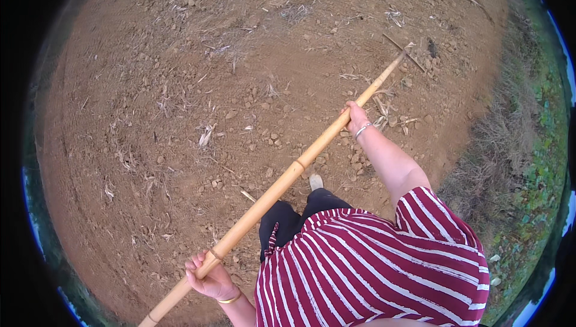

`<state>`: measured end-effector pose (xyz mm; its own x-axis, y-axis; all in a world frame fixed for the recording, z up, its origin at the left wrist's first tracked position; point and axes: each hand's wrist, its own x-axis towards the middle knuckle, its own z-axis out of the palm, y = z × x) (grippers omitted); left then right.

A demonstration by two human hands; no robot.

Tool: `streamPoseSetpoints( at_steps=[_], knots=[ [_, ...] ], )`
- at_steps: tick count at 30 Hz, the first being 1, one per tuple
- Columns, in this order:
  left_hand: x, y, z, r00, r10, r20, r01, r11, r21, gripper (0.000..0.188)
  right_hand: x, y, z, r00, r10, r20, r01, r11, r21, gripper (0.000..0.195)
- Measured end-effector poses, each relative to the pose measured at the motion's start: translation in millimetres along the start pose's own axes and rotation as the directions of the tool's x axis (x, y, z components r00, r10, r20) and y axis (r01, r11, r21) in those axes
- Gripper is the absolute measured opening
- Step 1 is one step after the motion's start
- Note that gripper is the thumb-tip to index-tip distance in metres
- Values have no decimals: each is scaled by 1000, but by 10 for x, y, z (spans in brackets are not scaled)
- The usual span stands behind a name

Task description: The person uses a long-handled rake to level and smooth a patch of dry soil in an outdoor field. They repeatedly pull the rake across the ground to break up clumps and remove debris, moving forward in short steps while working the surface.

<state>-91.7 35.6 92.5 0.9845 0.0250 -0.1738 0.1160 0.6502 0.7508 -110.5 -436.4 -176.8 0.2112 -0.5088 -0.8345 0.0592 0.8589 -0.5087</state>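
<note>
A long bamboo pole point(270, 195) runs diagonally across the view, from the bottom left up to the upper right. My left hand point(211, 277) is closed around its thick lower part, palm up, with a yellow bangle at the wrist. Farther up, my right hand point(354, 115) grips the thinner part; a silver-coloured bangle is on that wrist. At the pole's far end a thin dark crosspiece point(416, 63), perhaps a rake or hoe head, lies across it at or just above the soil. Its teeth or blade cannot be made out.
Brown tilled soil point(270, 57) with clods, small stones and dry plant stalks point(207, 135) spreads around me. Dry brush point(499, 147) and green plants point(540, 183) border it on the right. One shoe point(316, 182) shows below the pole, near loose clods.
</note>
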Motion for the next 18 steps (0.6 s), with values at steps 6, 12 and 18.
streamPoseSetpoints(
  at_steps=[6,12,18],
  knots=[
    [174,1709,400,788,613,61,-614,773,159,21,-1393,1352,1031,869,386,310,-425,903,68,11],
    [581,2512,-332,724,684,89,-671,668,321,20,-1870,1989,1257,630,703,329,-707,695,-131,13],
    [1345,2474,-1161,603,792,-100,-545,500,673,20,-1650,2272,1918,648,757,77,-735,649,-198,10]
  ],
)
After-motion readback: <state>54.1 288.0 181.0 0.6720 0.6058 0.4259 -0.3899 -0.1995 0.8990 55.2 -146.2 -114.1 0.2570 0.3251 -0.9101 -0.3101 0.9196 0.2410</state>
